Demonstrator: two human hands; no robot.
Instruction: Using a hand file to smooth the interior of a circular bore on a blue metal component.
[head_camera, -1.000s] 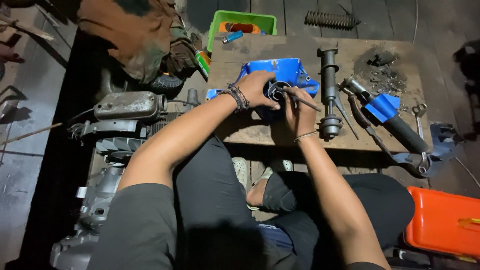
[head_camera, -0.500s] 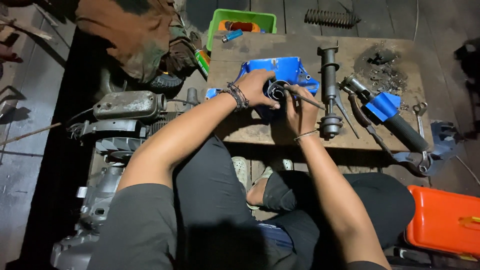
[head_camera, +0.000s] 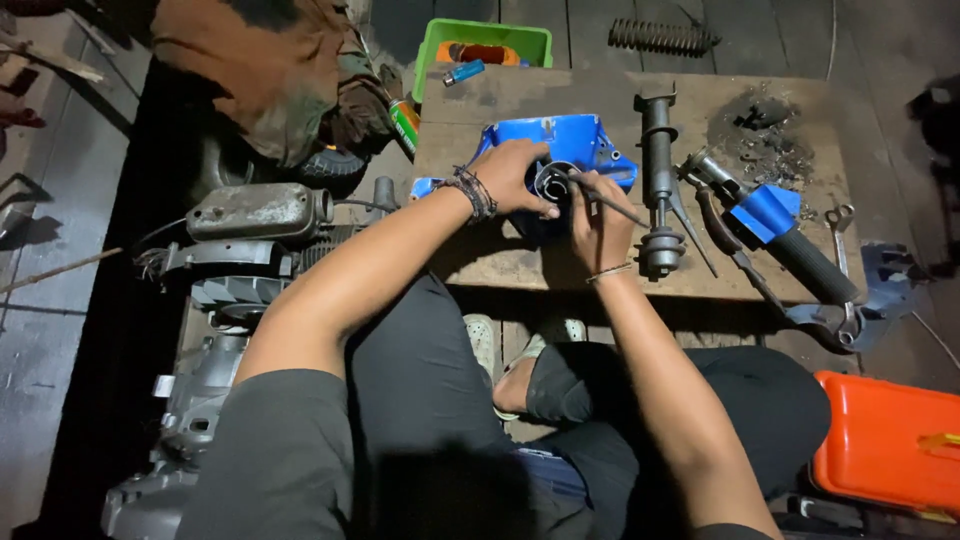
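A blue metal housing lies on a low wooden table. My left hand rests on it and grips a round metal ring part at its front. My right hand is closed around a thin metal tool whose tip sits at the ring. A braided bracelet is on my left wrist and a thin band on my right.
An upright grey shaft, a blue-wrapped handlebar grip, a wrench and dark debris lie on the table. A green bin and a coil spring sit behind it. An engine stands left, an orange case right.
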